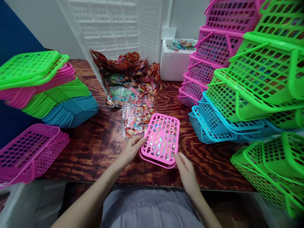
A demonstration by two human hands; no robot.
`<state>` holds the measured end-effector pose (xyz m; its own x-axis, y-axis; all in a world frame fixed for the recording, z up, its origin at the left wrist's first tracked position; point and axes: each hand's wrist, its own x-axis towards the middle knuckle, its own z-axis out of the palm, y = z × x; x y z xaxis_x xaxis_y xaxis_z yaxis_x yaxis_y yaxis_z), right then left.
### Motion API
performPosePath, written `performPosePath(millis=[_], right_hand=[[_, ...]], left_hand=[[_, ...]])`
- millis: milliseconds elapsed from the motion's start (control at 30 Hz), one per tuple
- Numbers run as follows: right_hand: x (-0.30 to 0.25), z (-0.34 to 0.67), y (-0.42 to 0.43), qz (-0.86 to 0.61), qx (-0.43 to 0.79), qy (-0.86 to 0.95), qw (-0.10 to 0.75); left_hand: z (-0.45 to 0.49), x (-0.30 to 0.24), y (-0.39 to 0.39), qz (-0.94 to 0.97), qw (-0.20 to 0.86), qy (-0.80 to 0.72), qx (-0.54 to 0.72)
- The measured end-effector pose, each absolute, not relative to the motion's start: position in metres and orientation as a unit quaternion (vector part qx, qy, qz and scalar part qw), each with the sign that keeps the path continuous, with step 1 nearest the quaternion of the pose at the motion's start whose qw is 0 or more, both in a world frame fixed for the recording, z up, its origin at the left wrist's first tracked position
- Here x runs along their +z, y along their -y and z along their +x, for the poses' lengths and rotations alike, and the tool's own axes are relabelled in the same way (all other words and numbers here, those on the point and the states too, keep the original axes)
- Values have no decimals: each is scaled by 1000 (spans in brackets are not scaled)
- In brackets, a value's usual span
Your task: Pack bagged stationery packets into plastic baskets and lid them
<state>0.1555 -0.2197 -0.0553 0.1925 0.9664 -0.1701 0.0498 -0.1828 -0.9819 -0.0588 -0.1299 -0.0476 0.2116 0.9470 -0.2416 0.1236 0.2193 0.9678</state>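
A pink plastic basket with a slotted lid (161, 136) sits in front of me near the table's front edge, and small colourful items show through the slots. Its thin handle lies folded down along the near side. My left hand (133, 148) grips the left edge, thumb on top. At the near right corner, my right hand (185, 166) holds the rim between thumb and fingers. Just beyond the basket lie small clear packets with cartoon faces (135, 118), partly covered by it. What the basket holds underneath is hidden.
A large white perforated crate (149, 28) lies tipped, spilling red packets (128, 63). Left stand stacked lids (30, 66) and an open magenta basket (35, 152). Filled green baskets (261, 69), pink baskets (213, 47) and blue baskets (211, 123) tower at right. Behind is a white foam box (174, 63).
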Motion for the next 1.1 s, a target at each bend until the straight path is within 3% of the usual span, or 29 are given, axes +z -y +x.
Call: performPosePath(millis=[367, 700, 900, 1100], right_hand=[[-77, 164, 222, -573, 487, 402, 522], [-81, 152, 225, -558, 473, 437, 523], [-87, 155, 223, -532, 504, 385, 561], [-80, 172, 209, -546, 509, 386, 542]], left_hand=[[-49, -65, 145, 489, 551, -501, 455], [-54, -63, 157, 489, 631, -456, 394], [-47, -73, 154, 517, 615, -436, 406], [-47, -63, 156, 571, 569, -445, 390]])
